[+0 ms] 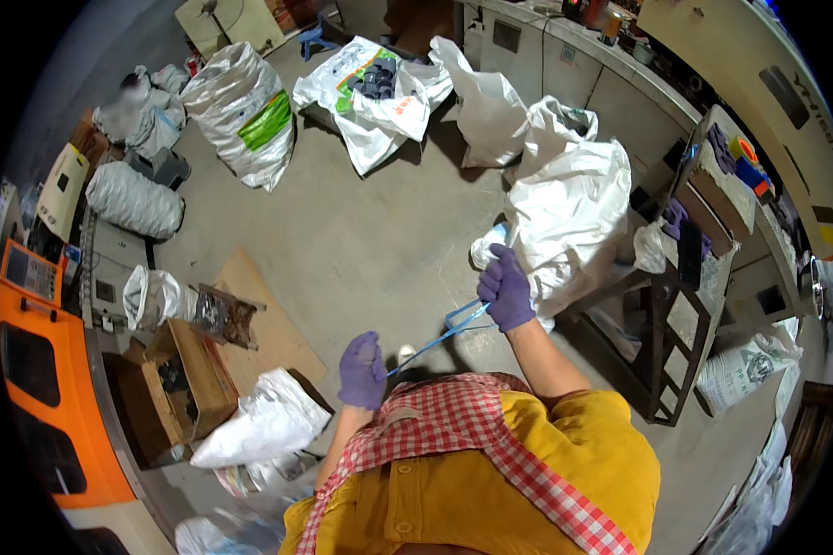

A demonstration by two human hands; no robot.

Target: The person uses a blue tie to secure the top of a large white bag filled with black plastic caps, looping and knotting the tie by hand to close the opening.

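A thin blue cord (435, 340) runs taut between my two hands, which wear purple gloves. My left hand (363, 372), low and left of centre, is closed round one end of it. My right hand (506, 291) is higher up, closed on the cord beside the large white sack (569, 217). A loose bend of cord hangs under the right hand. Just above that hand, a bunched white end (488, 248) with some blue on it sticks out from the sack. Whether the right fingers also grip the sack is hidden.
At the back stand a white sack with a green band (239, 116) and an open sack of dark round parts (366, 102). A dark metal stand (680, 333) is right; a cardboard box (204, 384) and white bag (267, 421) lie left. Machines line both sides.
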